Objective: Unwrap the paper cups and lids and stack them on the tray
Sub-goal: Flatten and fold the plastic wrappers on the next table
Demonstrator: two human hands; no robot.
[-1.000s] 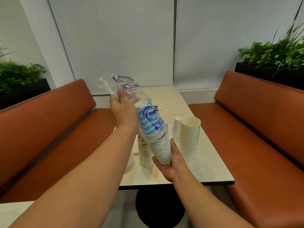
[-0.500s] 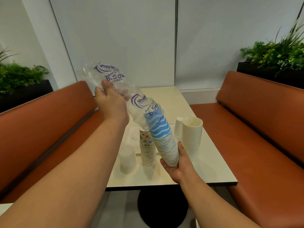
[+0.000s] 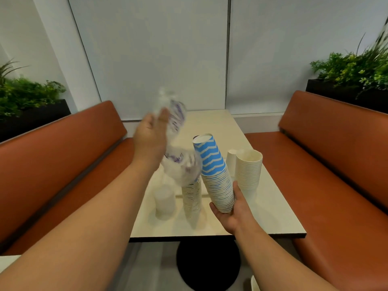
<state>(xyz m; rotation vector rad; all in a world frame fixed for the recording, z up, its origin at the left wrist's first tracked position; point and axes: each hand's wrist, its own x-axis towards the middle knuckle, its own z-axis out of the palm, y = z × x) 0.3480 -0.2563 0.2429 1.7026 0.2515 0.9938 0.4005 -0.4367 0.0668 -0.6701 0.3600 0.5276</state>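
Gripping tall blue-and-white zigzag paper cup stack (image 3: 216, 175) w/ right hand (image 3: 235, 208) (tilted, over cream tabletop (image 3: 273, 215)); left hand (image 3: 150, 139) clutching blurred clear plastic wrapper (image 3: 178, 164), hands apart.

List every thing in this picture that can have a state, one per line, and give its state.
Blue striped cup stack: unwrapped, upside down, tilted, held off the table.
Plastic wrapper: pulled off the cups, blurred.
Left hand: holds the wrapper.
Right hand: grips the blue stack's lower end.
White cup stack: upright, standing on the table.
Printed cup stack: upside down, standing on the table.
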